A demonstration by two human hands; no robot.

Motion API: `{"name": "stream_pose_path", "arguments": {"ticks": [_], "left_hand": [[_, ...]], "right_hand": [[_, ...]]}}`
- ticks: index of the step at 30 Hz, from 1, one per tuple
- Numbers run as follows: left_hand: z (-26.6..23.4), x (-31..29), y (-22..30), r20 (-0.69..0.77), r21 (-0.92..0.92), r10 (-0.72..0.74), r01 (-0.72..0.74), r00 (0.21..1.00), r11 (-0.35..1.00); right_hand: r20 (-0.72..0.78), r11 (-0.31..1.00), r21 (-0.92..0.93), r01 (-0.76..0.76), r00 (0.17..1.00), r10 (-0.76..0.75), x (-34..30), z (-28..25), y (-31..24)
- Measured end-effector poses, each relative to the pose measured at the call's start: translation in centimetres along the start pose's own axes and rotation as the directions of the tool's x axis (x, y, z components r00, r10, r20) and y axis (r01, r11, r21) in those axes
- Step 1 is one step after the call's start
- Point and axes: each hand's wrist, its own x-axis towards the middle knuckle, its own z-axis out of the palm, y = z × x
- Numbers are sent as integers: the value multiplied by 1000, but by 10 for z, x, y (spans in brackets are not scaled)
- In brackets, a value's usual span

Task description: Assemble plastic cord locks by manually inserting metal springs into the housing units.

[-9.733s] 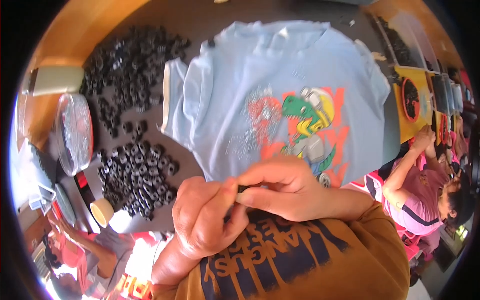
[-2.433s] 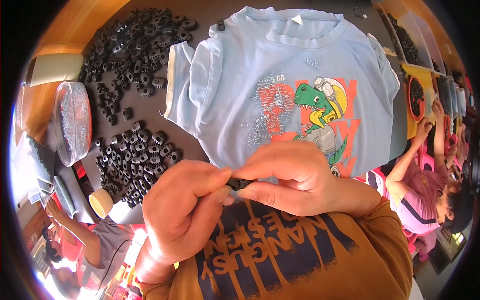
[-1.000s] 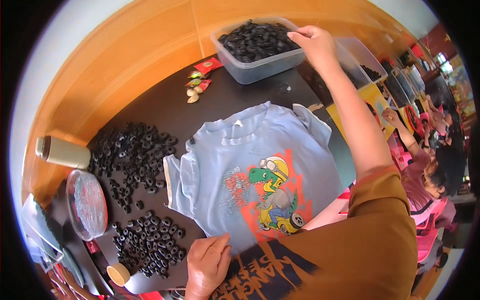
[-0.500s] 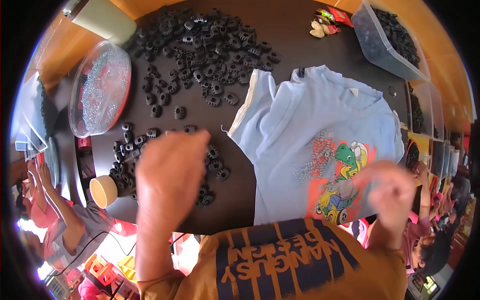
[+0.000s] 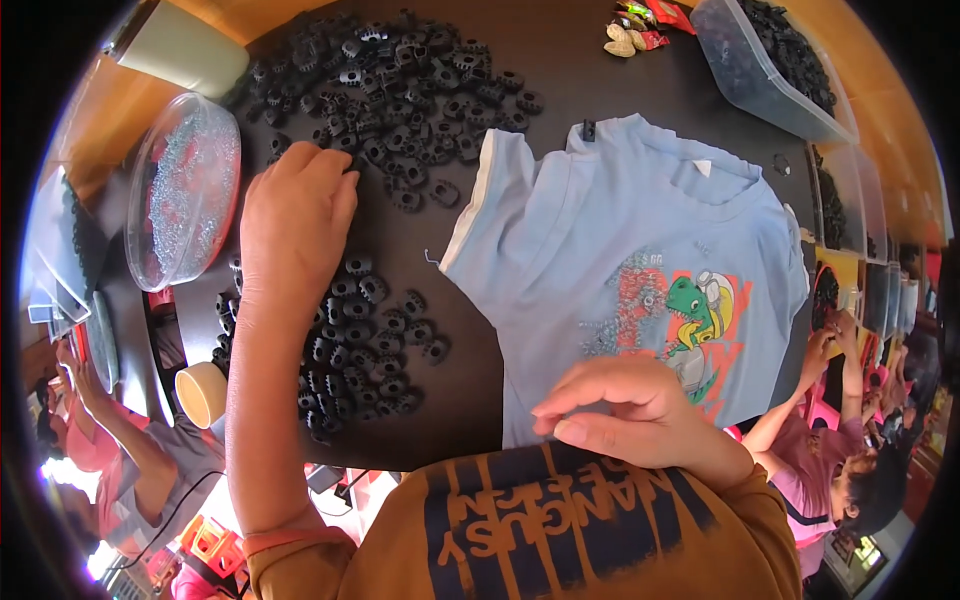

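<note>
At the near-left edge of a large heap of small black toothed claw-clip pieces (image 5: 420, 90), my left hand (image 5: 295, 215) reaches down with bent fingers. Its fingertips are hidden, so I cannot make out what they grip. A second group of black pieces (image 5: 355, 350) lies right of my left forearm. My right hand (image 5: 625, 410) is above the lower part of a light blue T-shirt (image 5: 560, 240), fingers curved, a gap between thumb and forefinger, nothing visible in it. Small silvery pieces (image 5: 635, 300), like springs, lie scattered on the shirt's printed front. One black piece (image 5: 589, 130) rests near its shoulder.
At left stand a clear oval tub (image 5: 185, 195) of silvery pieces, a pale cylindrical container (image 5: 190, 50) and a small yellowish cup (image 5: 202, 394). Peanuts and wrapped sweets (image 5: 640, 28) lie at the back. A clear bin (image 5: 765, 75) holds black pieces. Other people (image 5: 815, 450) work at both sides.
My left hand has moved away from me, from the near group of black pieces to the large heap. My right hand has come left and nearer, off the shirt's printed side.
</note>
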Motion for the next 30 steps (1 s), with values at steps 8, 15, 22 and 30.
{"name": "stream_pose_path", "arguments": {"ticks": [8,15,22,30], "left_hand": [[-28,-14,40,51,-304,-190,196,980,932],[-47,-68,111,79,-573,217,-134,973,809],[-29,-90,121,-72,-587,186,-192,980,787],[-29,-102,114,-96,-655,126,-158,987,739]], "right_hand": [[-116,1000,-25,19,993,-22,-2,-2,7],[-102,996,66,-58,993,65,-4,0,-1],[-194,994,50,-99,975,107,-5,9,6],[-218,978,-184,-101,974,60,0,16,-9]]}}
